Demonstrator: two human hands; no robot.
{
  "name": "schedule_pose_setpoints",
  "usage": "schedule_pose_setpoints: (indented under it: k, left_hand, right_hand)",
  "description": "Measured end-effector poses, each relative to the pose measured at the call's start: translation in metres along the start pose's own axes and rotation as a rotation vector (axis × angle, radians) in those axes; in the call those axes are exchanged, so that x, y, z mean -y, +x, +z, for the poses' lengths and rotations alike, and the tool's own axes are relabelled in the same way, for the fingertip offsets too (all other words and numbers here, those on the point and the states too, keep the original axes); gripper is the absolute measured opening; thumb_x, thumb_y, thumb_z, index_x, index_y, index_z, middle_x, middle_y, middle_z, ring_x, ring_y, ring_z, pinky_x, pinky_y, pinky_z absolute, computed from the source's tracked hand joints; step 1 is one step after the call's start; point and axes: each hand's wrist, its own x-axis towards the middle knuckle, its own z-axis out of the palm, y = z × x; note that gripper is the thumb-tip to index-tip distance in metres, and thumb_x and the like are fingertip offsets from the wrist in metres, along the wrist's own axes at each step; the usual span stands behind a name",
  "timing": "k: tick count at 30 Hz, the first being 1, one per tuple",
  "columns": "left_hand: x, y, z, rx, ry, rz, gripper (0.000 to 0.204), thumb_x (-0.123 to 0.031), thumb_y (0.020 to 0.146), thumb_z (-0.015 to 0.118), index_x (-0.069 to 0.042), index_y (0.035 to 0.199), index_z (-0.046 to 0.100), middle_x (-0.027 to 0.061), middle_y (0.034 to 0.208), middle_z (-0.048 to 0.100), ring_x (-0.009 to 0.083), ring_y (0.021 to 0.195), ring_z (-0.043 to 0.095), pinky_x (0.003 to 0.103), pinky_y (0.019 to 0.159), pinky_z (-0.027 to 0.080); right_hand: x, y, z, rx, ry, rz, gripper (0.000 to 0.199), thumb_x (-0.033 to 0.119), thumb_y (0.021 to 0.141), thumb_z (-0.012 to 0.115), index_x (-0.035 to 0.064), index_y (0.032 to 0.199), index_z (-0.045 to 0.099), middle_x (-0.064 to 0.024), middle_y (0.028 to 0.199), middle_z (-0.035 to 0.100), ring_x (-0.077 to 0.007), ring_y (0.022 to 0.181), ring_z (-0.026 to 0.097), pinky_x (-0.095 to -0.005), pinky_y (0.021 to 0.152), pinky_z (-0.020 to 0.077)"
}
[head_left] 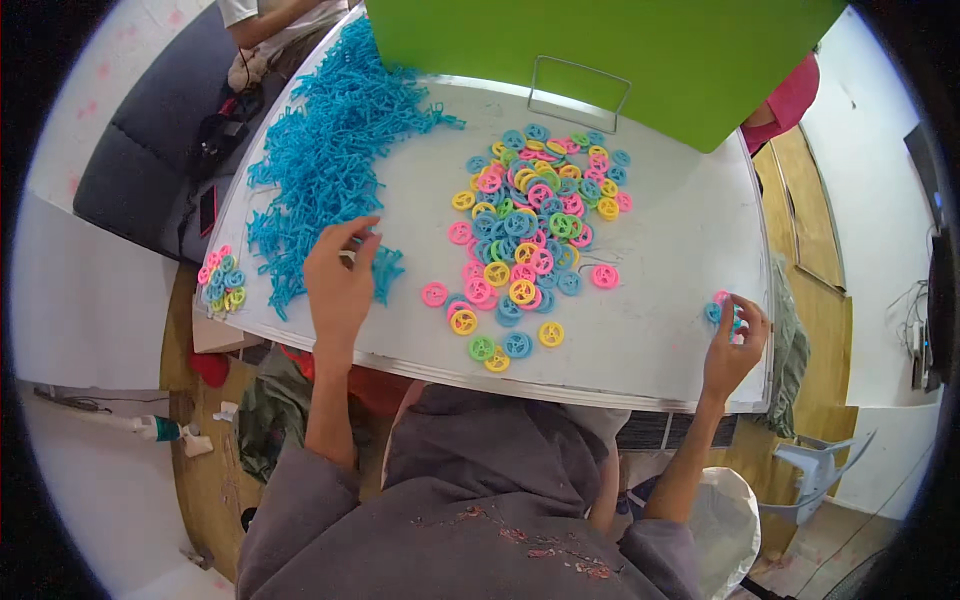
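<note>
Left hand point(340, 280) is closed on a blue plastic piece point(385, 270) beside the blue pile point(320, 150); small wheels point(722, 305) are pinched in right hand point(735, 345) at the table's point(660, 300) right edge.

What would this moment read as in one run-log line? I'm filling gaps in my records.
left hand: on blue plastic pieces | right hand: holding small wheels at table edge | coloured wheels: heaped mid-table

A white table point(660, 300) is carrying a big heap of blue plastic pieces point(320, 150) at its left and a spread of small coloured wheels point(530, 220) in the middle. A smaller cluster of wheels point(220, 280) is lying at its left edge, and a wire handle point(580, 90) is standing near the green panel point(600, 50).
</note>
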Motion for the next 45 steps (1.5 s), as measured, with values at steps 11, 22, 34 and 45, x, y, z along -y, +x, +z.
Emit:
schedule_pose_setpoints:
  k: [11, 22, 34, 45]
  left_hand:
    - [-0.049, -0.026, 0.030, 0.382, -1.216, -0.278, 0.018, -0.012, 0.093, 0.061, -0.001, 0.107, 0.063, 0.0016, 0.096, 0.062, 0.0068, 0.078, 0.055, 0.020, 0.068, 0.043]
    - [-0.103, -0.074, 0.104, 0.603, -1.081, -0.319, 0.016, -0.006, 0.091, 0.060, -0.002, 0.106, 0.062, 0.0052, 0.096, 0.065, 0.0113, 0.085, 0.062, 0.027, 0.071, 0.050]
    - [-0.100, -0.045, 0.177, 0.297, -0.024, 0.465, 0.015, -0.008, 0.077, 0.068, -0.003, 0.089, 0.062, 0.0125, 0.089, 0.058, 0.0316, 0.086, 0.055, 0.041, 0.075, 0.045]
    - [-0.123, -0.060, 0.124, 0.714, -1.018, -0.259, 0.015, -0.010, 0.089, 0.065, 0.001, 0.098, 0.060, 0.0072, 0.088, 0.065, 0.0127, 0.077, 0.064, 0.027, 0.069, 0.053]
  right_hand:
    - [0.124, -0.045, 0.025, 0.440, 0.598, -0.198, 0.033, -0.010, 0.073, 0.070, 0.0022, 0.103, 0.062, -0.0087, 0.100, 0.059, -0.0163, 0.081, 0.060, -0.0277, 0.068, 0.0485]
    - [0.098, -0.068, 0.028, 0.450, 0.582, -0.095, 0.025, -0.006, 0.076, 0.070, -0.0008, 0.100, 0.064, -0.0094, 0.089, 0.066, -0.0186, 0.081, 0.065, -0.0280, 0.073, 0.0520]
    - [0.063, -0.055, 0.021, 0.348, 0.935, 0.462, 0.018, 0.001, 0.088, 0.063, -0.0054, 0.105, 0.059, -0.0097, 0.086, 0.067, -0.0143, 0.075, 0.066, -0.0256, 0.071, 0.0530]
    - [0.064, -0.057, 0.022, 0.504, 0.712, 0.281, 0.013, -0.006, 0.084, 0.063, -0.0038, 0.097, 0.064, -0.0094, 0.086, 0.068, -0.0136, 0.080, 0.066, -0.0239, 0.073, 0.0520]
